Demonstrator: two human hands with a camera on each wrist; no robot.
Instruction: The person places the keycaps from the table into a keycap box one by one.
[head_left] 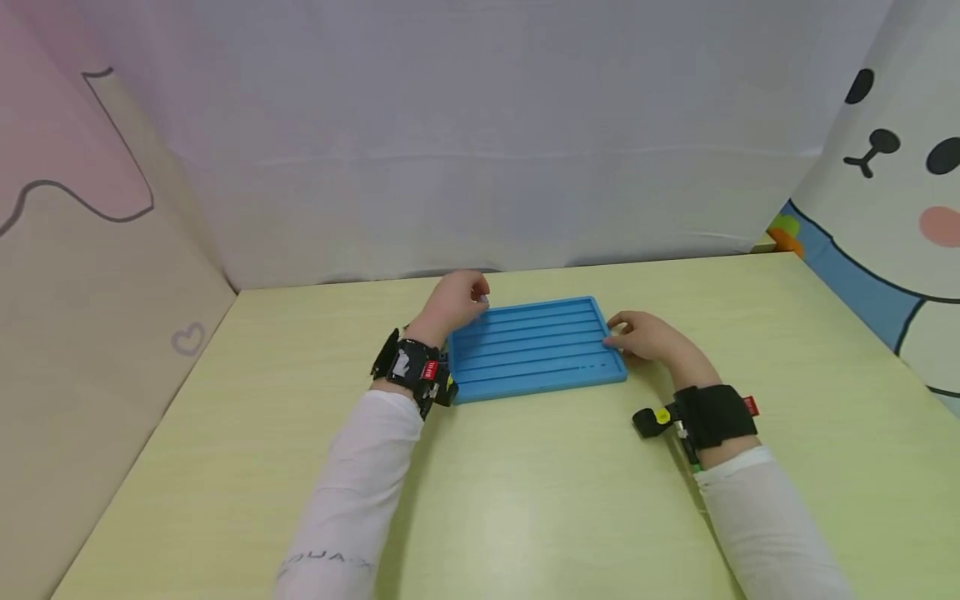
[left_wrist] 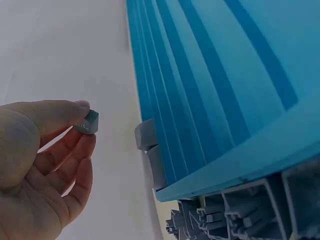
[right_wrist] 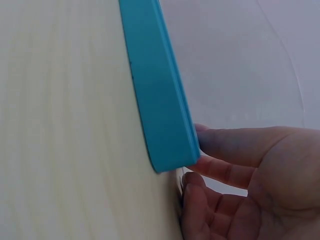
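A blue tray (head_left: pixel 536 350) with long grooves lies flat on the yellow-green table (head_left: pixel 525 500). My left hand (head_left: pixel 461 302) hovers at the tray's far left corner and pinches a small grey block (left_wrist: pixel 89 122) between thumb and fingertips. Two more grey blocks (left_wrist: pixel 150 150) sit against the tray's (left_wrist: pixel 210 90) edge close to that hand. My right hand (head_left: pixel 645 337) rests at the tray's right edge (right_wrist: pixel 160 100), its loosely curled fingers (right_wrist: pixel 225 170) touching the side near the corner. A few small marks show in one groove near the right hand.
A white curtain hangs behind the table's far edge. A beige panel (head_left: pixel 90 333) closes the left side and a cartoon-printed panel (head_left: pixel 885 208) the right. Bare tabletop lies in front of the tray and to both sides.
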